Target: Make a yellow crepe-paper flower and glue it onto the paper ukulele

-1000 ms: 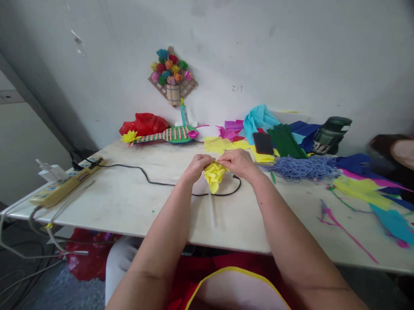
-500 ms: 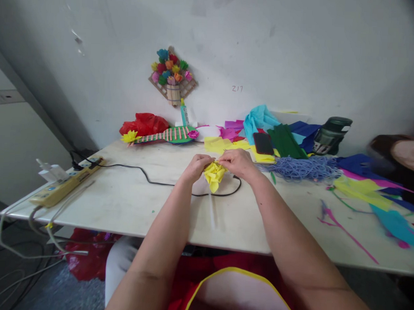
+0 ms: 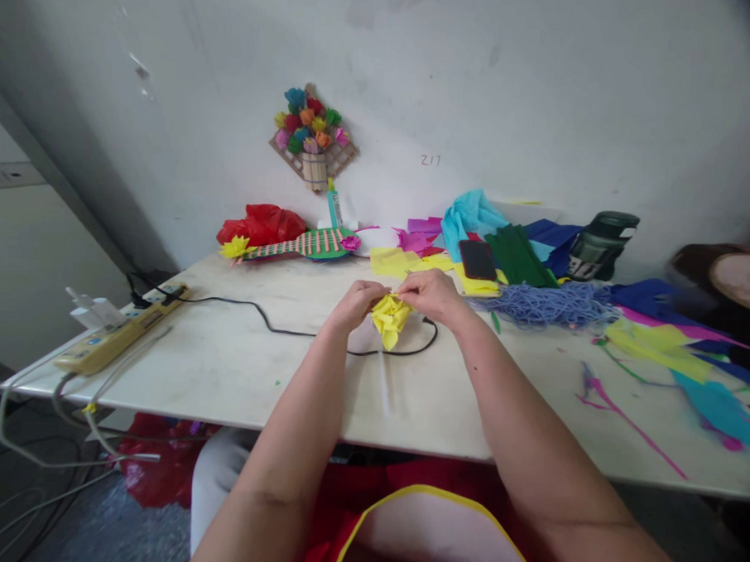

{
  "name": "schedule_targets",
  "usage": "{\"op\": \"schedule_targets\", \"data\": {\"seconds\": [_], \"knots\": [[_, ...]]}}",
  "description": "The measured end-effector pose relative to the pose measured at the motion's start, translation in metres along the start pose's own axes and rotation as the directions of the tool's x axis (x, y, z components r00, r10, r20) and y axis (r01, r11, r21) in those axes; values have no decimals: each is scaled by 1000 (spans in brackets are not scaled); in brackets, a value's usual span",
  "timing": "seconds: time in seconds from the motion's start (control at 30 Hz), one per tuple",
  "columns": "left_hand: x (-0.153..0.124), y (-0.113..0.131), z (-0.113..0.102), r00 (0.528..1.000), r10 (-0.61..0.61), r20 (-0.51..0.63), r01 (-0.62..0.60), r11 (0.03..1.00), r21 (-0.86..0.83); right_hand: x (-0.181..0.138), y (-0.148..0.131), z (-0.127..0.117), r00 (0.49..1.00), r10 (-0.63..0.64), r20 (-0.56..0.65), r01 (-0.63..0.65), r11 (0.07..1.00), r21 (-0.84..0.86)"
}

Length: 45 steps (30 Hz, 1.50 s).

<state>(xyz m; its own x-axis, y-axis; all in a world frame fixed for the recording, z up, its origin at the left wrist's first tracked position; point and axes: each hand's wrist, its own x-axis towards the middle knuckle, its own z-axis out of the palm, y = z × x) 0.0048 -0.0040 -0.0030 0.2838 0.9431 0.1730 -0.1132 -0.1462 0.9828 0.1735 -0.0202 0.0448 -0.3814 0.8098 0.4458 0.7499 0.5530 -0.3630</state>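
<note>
A person in a red garment [image 3: 341, 491] sits at a white table [image 3: 222, 374], bare forearms stretched over its near edge. A thin white stick [image 3: 384, 381] runs toward that edge from beneath a yellow paper flower [image 3: 388, 319]; whether the two are joined cannot be told. The flower is held over the middle of the table, between the left hand [image 3: 355, 303] and the right hand [image 3: 435, 296]. The left thumb and fingers are pinched together on its upper left edge, while the right thumb and fingertips clamp the upper right. A black cord [image 3: 286, 333] curves behind the flower from a power strip [image 3: 117, 336] at the table's left end. To the right lie a pink strip [image 3: 642, 433] and, farther back, a tangle of blue string [image 3: 548, 307]. Beyond the right hand, a phone [image 3: 477, 259] rests on yellow paper beside folded green paper [image 3: 520, 256], near a dark green cup [image 3: 602, 245]. At the back left, a toy guitar [image 3: 323, 244] lies before a red plastic bag [image 3: 266, 224]. Above, a basket of colorful flowers [image 3: 310, 137] hangs on the wall [image 3: 545, 90].
</note>
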Motion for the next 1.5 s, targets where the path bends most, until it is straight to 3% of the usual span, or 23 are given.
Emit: {"op": "schedule_targets", "data": {"seconds": [0.33,0.87,1.07,1.5], "knots": [[-1,1,-4,994,-6,108,4,1000,14,-1,3,0,996,85,-8,-84,992,97],[-2,4,-5,994,-5,107,-5,996,94,1,2,3,987,162,9,-161,971,175],[-3,5,-5,997,-7,73,-3,991,133,0,7,-1,988,71,134,-112,939,326],[-3,5,-4,998,-3,57,-9,981,196,1,20,-1,972,-6,236,-59,962,268]]}}
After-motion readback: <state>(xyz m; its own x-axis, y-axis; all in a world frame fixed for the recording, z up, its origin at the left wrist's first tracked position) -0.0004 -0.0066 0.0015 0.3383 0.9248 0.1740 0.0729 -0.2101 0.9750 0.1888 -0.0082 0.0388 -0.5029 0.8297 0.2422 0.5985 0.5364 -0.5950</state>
